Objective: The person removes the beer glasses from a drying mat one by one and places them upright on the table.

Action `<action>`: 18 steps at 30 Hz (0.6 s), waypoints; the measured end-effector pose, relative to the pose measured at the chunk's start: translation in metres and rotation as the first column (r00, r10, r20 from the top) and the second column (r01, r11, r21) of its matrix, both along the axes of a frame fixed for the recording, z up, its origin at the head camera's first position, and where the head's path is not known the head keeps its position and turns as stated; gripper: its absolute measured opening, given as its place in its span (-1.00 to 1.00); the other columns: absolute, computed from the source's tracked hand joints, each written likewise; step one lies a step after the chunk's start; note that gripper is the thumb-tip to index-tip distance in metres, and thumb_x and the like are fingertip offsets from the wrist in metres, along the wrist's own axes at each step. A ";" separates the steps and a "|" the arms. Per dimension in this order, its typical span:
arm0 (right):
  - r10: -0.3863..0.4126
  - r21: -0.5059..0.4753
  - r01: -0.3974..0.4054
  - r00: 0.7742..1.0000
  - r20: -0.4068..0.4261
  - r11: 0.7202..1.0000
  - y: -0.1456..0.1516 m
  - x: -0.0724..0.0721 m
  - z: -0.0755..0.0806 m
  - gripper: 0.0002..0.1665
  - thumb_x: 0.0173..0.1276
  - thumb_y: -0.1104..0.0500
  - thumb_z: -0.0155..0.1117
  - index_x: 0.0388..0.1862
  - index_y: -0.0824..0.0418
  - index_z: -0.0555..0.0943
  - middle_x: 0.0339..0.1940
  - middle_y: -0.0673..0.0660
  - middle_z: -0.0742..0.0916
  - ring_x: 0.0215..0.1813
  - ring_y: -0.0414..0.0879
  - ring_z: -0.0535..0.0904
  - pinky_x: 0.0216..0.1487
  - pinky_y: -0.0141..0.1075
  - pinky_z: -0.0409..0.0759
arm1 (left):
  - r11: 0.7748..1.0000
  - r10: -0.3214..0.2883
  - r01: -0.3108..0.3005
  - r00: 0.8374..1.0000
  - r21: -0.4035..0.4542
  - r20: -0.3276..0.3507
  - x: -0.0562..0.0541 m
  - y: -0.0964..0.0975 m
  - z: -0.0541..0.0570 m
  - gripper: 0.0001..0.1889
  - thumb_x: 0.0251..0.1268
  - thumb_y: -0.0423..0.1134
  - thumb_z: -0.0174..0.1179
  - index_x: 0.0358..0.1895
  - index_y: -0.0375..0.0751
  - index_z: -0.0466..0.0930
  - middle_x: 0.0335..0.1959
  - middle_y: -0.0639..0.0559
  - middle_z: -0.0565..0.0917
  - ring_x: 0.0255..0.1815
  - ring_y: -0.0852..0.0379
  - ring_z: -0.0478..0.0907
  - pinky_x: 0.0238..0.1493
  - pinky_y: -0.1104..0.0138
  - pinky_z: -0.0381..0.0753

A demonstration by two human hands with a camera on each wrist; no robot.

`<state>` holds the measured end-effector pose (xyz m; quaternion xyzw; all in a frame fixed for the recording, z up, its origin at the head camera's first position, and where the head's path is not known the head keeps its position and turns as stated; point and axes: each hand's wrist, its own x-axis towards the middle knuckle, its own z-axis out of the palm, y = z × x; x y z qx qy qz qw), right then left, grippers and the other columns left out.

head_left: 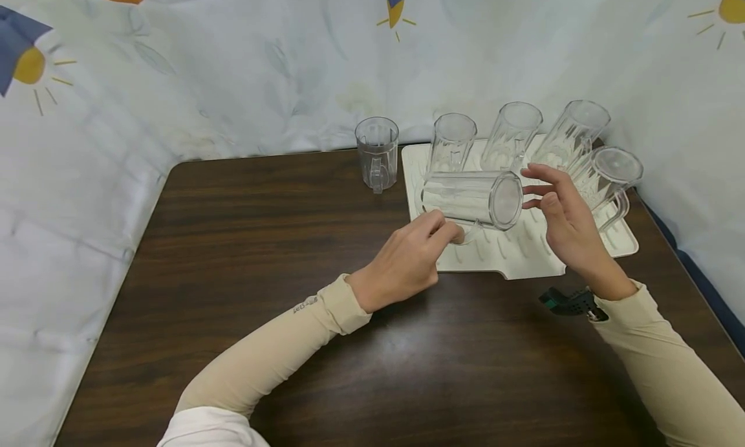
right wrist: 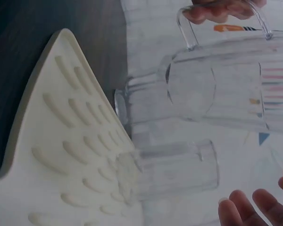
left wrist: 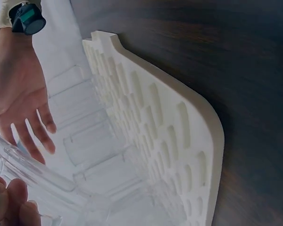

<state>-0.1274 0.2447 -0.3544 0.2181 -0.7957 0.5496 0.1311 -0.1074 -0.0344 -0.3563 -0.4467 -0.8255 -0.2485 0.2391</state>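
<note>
My left hand holds a clear glass mug by its handle, tipped onto its side above a cream drying mat. In the right wrist view, the fingers of that hand curl through the handle of the mug. Close to the mug's right end is my right hand, its fingers spread and nothing gripped. The left wrist view has this right hand with its palm showing. Several more glass mugs stand on the mat, among them one mug beside my right hand.
Another glass mug stands on the dark wooden table just left of the mat. Along the mat's back are a mug, a second mug and a third mug. A patterned white curtain hangs behind the table.
</note>
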 end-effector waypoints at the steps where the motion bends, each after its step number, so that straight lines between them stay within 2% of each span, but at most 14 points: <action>1: -0.006 0.011 0.006 1.000 0.013 1.000 -0.002 0.000 -0.001 -0.44 0.74 0.04 -0.17 0.55 0.29 0.32 0.38 -0.15 0.54 0.25 -0.31 0.56 0.12 -0.58 0.57 | 1.000 0.004 -0.004 1.000 -0.007 -0.008 0.000 -0.001 0.000 -0.49 -0.08 -0.75 -0.06 -0.13 -0.16 0.60 -0.31 0.02 0.54 -0.38 0.19 0.39 -0.48 0.46 0.39; 6: -0.025 0.039 0.022 0.996 0.084 0.999 -0.013 0.001 -0.006 -0.42 0.74 0.00 -0.17 0.57 0.24 0.32 0.38 -0.25 0.48 0.25 -0.34 0.50 0.15 -0.64 0.52 | 0.999 0.019 -0.020 0.999 -0.034 -0.034 0.001 -0.003 0.000 -0.49 -0.11 -0.74 -0.06 -0.14 -0.17 0.59 -0.37 0.02 0.50 -0.42 0.18 0.35 -0.52 0.45 0.33; 11: -0.031 0.048 0.025 0.991 0.127 0.999 -0.020 0.002 -0.011 -0.43 0.74 -0.03 -0.17 0.58 0.15 0.33 0.40 -0.15 0.46 0.17 -0.32 0.51 0.12 -0.66 0.50 | 0.997 0.021 -0.025 0.998 -0.067 -0.054 0.001 -0.004 -0.002 -0.54 -0.06 -0.72 -0.02 -0.15 -0.16 0.58 -0.38 0.03 0.47 -0.39 0.15 0.37 -0.46 0.43 0.36; 18: -0.011 0.012 0.009 0.988 0.156 1.000 -0.028 0.001 -0.014 -0.46 0.74 0.05 -0.18 0.58 0.16 0.32 0.41 -0.11 0.46 0.19 -0.30 0.55 0.12 -0.65 0.51 | 0.993 0.034 -0.045 0.995 -0.114 -0.096 0.000 -0.005 -0.005 -0.61 0.06 -0.69 0.01 -0.16 -0.17 0.57 -0.39 0.02 0.46 -0.38 0.11 0.40 -0.38 0.40 0.42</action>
